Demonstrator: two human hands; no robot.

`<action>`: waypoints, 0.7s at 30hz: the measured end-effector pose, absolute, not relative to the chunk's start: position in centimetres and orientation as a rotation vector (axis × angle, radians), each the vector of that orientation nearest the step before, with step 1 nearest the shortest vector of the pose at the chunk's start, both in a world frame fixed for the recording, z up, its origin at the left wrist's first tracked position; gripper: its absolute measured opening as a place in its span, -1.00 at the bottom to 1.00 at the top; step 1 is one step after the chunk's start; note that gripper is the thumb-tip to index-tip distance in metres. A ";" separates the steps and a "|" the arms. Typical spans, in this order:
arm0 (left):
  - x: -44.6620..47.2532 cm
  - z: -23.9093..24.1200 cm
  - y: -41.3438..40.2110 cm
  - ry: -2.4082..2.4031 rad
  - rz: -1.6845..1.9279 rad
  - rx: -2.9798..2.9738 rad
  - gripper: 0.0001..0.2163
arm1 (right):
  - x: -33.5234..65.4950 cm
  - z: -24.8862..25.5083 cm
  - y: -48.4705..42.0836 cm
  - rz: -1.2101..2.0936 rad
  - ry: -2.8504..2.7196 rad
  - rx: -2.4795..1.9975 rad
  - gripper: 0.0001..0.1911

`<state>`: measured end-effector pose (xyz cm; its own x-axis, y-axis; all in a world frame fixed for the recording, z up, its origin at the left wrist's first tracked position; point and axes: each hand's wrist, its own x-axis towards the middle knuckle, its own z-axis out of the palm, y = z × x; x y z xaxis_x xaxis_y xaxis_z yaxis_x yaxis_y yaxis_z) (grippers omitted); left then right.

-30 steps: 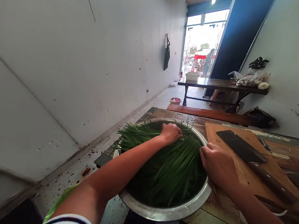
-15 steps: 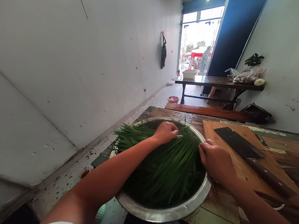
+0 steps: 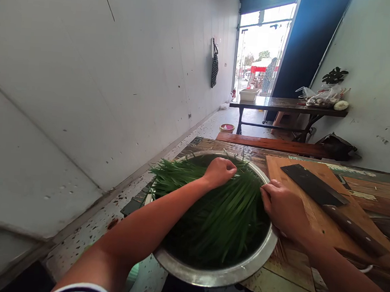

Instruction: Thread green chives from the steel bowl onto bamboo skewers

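Note:
A wide metal bowl [image 3: 225, 274] sits at the table's left end, filled with long green chive leaves [image 3: 219, 215] whose tips hang over the far left rim. My left hand [image 3: 220, 170] reaches across the bowl and is closed over the leaves near the far side. My right hand [image 3: 280, 206] rests at the bowl's right rim, fingers curled into the leaves there. Just right of the bowl lies a wooden cutting board [image 3: 314, 209] with a dark cleaver [image 3: 329, 201] on it, its handle pointing toward me.
The wooden table [image 3: 373, 196] runs to the right. A white wall stands close on the left. Behind are a wooden bench [image 3: 276, 144], a dark table [image 3: 286, 105] with a white tub [image 3: 248, 94] and bags [image 3: 323, 96], and an open doorway.
Both hands have stayed on the leaves, shifting only slightly. The view has drifted a little.

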<state>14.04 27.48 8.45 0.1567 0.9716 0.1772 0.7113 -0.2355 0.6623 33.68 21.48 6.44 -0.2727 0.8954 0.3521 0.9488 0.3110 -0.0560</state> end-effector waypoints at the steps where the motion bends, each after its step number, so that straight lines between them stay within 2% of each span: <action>1: 14.1 8.4 27.5 1.597 0.814 2.016 -0.80 | 33.7 6.4 21.5 -0.238 -2.266 -1.660 -0.68; 16: 14.2 7.9 27.4 1.528 0.849 2.049 -0.80 | 33.8 6.5 21.5 -0.286 -2.290 -1.665 -0.67; 21: 14.8 8.2 26.7 1.388 0.764 2.181 -0.75 | 33.9 6.4 21.5 -0.283 -2.272 -1.655 -0.68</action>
